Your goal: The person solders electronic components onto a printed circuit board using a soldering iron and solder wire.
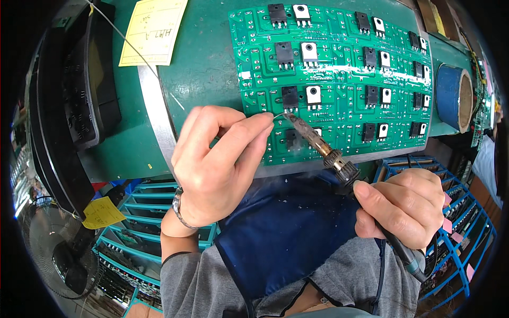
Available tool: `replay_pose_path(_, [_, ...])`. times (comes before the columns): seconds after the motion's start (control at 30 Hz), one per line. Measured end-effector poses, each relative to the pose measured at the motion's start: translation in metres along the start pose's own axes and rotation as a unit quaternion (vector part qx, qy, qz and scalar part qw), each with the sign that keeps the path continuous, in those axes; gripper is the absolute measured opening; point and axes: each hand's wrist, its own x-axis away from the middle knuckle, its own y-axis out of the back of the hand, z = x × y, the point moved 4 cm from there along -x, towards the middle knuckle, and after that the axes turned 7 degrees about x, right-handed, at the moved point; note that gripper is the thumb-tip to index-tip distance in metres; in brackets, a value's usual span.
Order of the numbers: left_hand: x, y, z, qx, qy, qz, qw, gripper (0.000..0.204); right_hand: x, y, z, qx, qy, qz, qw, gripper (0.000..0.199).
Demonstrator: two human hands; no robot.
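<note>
A green circuit board (339,69) with rows of black and white components lies on the green bench top. My left hand (217,164) pinches a thin solder wire (277,114) whose end meets the board near its lower left part. My right hand (403,204) grips the dark handle of a soldering iron (323,149). The iron's tip touches the wire's end at a black component (290,98). A wristwatch sits on my left wrist.
A yellow paper note (154,32) lies at the back left. A blue tape roll (453,98) stands at the right. A black device (85,90) sits at the left. Blue racks (132,233) with boards stand below the bench, and a fan (58,249) is at the lower left.
</note>
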Motion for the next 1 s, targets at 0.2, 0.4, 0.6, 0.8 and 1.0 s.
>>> replay_pose_path(0.2, [0.002,0.005,-0.003,-0.040,-0.010,-0.017,0.999,0.024,0.001,0.000,-0.002,-0.008,-0.016,-0.016,1.000,0.025])
replay_pose_path(0.4, [0.002,0.001,-0.004,0.043,0.072,-0.017,0.996,0.026,0.004,0.012,-0.006,-0.037,-0.012,-0.034,0.999,0.026])
replay_pose_path(0.6, [0.001,-0.007,-0.009,0.059,0.042,-0.002,0.997,0.023,0.010,0.016,-0.009,-0.022,-0.026,-0.030,0.999,0.027])
replay_pose_path(0.8, [0.000,-0.011,-0.008,0.039,0.040,-0.003,0.998,0.024,0.012,0.013,-0.012,-0.026,-0.035,-0.040,0.998,0.027])
replay_pose_path(1.0, [0.005,-0.005,-0.006,0.012,0.055,-0.014,0.998,0.025,0.008,0.009,-0.012,-0.028,-0.017,-0.043,0.999,0.025])
